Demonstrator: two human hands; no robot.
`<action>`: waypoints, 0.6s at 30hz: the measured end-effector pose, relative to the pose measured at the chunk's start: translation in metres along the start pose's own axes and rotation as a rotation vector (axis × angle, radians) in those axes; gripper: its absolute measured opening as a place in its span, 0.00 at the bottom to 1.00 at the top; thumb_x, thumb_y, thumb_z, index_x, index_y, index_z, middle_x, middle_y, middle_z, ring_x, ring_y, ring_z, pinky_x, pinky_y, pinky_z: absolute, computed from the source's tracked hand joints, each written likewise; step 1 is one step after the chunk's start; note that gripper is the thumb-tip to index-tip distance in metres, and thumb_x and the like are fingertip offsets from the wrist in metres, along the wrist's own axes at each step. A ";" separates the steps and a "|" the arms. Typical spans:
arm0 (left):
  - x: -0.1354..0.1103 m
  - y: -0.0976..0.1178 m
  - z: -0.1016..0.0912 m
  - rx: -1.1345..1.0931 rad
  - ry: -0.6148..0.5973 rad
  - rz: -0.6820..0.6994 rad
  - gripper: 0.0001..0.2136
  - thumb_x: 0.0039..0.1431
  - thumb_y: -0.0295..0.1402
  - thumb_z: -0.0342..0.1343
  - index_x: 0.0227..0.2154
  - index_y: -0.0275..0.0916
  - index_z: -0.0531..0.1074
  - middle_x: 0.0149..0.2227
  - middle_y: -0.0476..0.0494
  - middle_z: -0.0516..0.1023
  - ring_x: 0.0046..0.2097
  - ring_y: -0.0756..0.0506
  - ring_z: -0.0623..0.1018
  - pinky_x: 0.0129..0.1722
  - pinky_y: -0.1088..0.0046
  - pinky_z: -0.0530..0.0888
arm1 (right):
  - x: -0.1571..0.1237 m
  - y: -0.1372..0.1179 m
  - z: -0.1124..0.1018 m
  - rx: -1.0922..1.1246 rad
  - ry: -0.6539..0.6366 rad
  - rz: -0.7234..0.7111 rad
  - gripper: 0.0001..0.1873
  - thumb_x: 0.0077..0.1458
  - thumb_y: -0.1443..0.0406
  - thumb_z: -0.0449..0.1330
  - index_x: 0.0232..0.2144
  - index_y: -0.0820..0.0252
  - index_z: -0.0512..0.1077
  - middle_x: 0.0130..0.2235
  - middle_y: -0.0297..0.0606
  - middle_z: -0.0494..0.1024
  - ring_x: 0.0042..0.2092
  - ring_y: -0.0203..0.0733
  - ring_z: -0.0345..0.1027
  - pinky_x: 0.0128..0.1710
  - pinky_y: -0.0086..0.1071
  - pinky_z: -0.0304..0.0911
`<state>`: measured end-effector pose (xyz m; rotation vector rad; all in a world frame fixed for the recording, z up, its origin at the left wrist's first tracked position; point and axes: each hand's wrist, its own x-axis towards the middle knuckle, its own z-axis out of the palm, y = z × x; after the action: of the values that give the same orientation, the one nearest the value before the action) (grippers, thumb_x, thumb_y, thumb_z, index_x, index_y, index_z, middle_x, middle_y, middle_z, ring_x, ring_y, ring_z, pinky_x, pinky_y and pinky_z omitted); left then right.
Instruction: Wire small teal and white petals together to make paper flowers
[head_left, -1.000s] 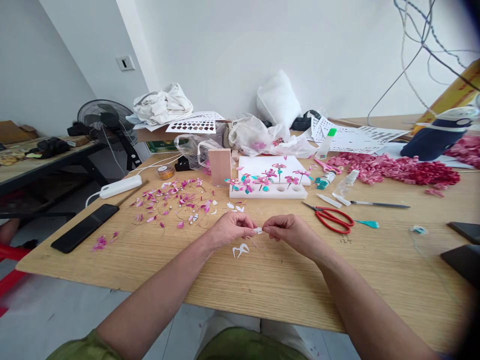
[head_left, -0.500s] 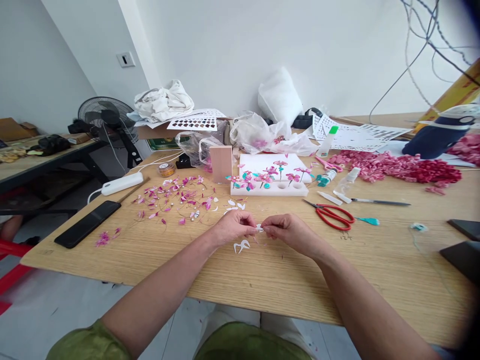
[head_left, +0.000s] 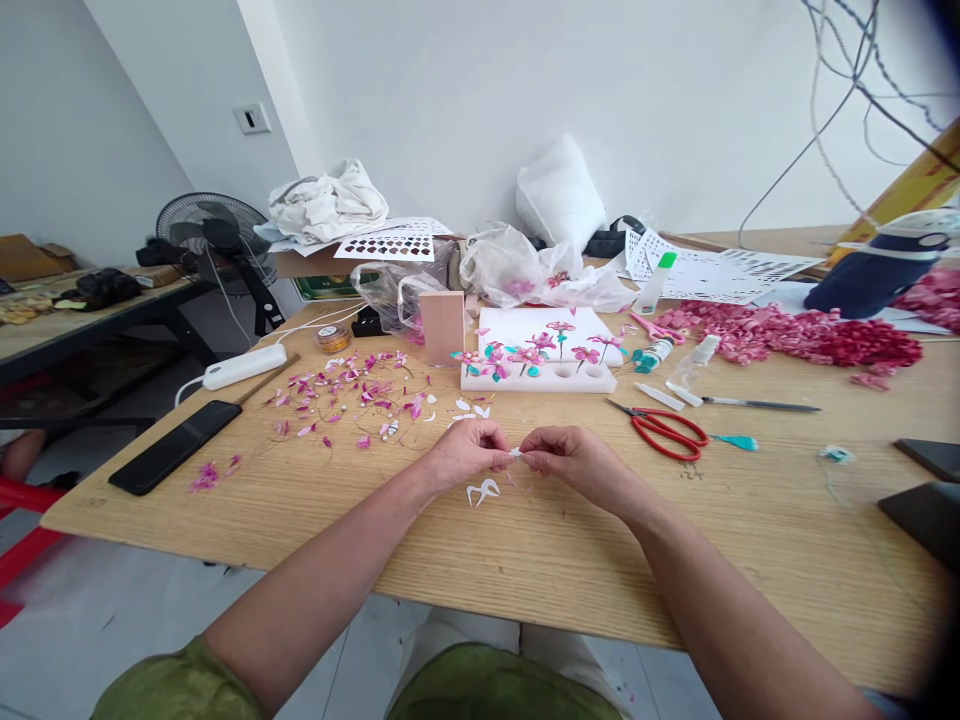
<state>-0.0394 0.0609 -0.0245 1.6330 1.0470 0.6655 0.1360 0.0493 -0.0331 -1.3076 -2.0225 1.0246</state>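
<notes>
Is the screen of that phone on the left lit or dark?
Dark: the phone shows plain black, nothing glowing. Whether it is switched off, I cannot tell.

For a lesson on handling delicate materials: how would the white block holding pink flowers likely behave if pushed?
The white block sits low and long, so it would probably slide, not tip. Its foam-like look suggests it's light. The pink flowers stand on thin stems, so they might sway.

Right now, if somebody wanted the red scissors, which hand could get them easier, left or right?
Probably the right hand: the red scissors lie on its side, and the left hand is farther away. Both hands' fingertips are on a small white piece, though.
</notes>
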 end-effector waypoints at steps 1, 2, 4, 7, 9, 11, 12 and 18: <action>0.000 0.000 0.000 -0.001 0.003 -0.003 0.05 0.41 0.29 0.55 0.19 0.33 0.66 0.18 0.53 0.65 0.22 0.55 0.64 0.21 0.80 0.60 | 0.001 0.001 0.001 0.004 0.008 0.010 0.08 0.45 0.66 0.52 0.24 0.62 0.71 0.21 0.30 0.66 0.24 0.32 0.56 0.24 0.26 0.52; 0.000 0.000 0.001 -0.005 0.006 -0.007 0.05 0.41 0.29 0.55 0.19 0.33 0.65 0.18 0.53 0.65 0.21 0.55 0.64 0.21 0.80 0.59 | 0.002 0.001 0.002 0.004 0.015 0.021 0.07 0.44 0.66 0.52 0.23 0.62 0.70 0.20 0.30 0.65 0.24 0.32 0.56 0.24 0.26 0.51; 0.000 0.000 0.002 -0.025 0.010 -0.017 0.05 0.41 0.28 0.55 0.18 0.33 0.65 0.18 0.53 0.65 0.21 0.55 0.64 0.20 0.80 0.59 | 0.003 0.001 0.003 -0.004 0.023 0.037 0.07 0.44 0.65 0.53 0.22 0.62 0.70 0.19 0.29 0.64 0.23 0.32 0.55 0.23 0.26 0.51; 0.000 0.000 0.003 -0.059 0.013 -0.020 0.05 0.40 0.28 0.55 0.18 0.33 0.65 0.17 0.54 0.65 0.20 0.55 0.64 0.20 0.80 0.59 | 0.003 -0.001 0.003 -0.029 0.037 0.046 0.08 0.45 0.65 0.52 0.21 0.61 0.69 0.19 0.29 0.63 0.23 0.32 0.54 0.23 0.26 0.50; -0.001 0.001 0.003 -0.083 0.012 -0.017 0.05 0.40 0.28 0.55 0.17 0.34 0.64 0.17 0.54 0.64 0.20 0.55 0.65 0.19 0.80 0.59 | 0.002 -0.002 0.003 -0.036 0.045 0.050 0.07 0.45 0.64 0.53 0.21 0.61 0.69 0.19 0.29 0.63 0.23 0.32 0.54 0.23 0.26 0.50; -0.001 0.002 0.003 -0.120 0.011 -0.020 0.06 0.40 0.28 0.56 0.17 0.33 0.64 0.16 0.54 0.64 0.20 0.55 0.65 0.20 0.80 0.60 | 0.002 -0.001 0.003 -0.017 0.052 0.055 0.07 0.45 0.64 0.53 0.21 0.61 0.68 0.19 0.29 0.63 0.23 0.32 0.54 0.23 0.27 0.50; -0.001 0.002 0.002 -0.145 0.010 -0.020 0.06 0.40 0.29 0.57 0.17 0.33 0.64 0.17 0.54 0.65 0.20 0.55 0.66 0.21 0.80 0.61 | 0.002 -0.001 0.003 0.005 0.055 0.057 0.07 0.45 0.64 0.53 0.21 0.61 0.68 0.19 0.29 0.64 0.23 0.32 0.55 0.23 0.27 0.50; -0.001 -0.001 -0.002 -0.359 0.013 0.036 0.11 0.47 0.39 0.54 0.24 0.34 0.65 0.23 0.49 0.70 0.25 0.53 0.71 0.27 0.76 0.67 | 0.001 0.003 0.001 0.198 0.053 0.044 0.08 0.47 0.63 0.53 0.22 0.62 0.68 0.20 0.30 0.64 0.24 0.32 0.55 0.25 0.27 0.52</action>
<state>-0.0420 0.0612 -0.0241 1.3386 0.8513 0.8373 0.1364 0.0505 -0.0360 -1.2648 -1.8096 1.1659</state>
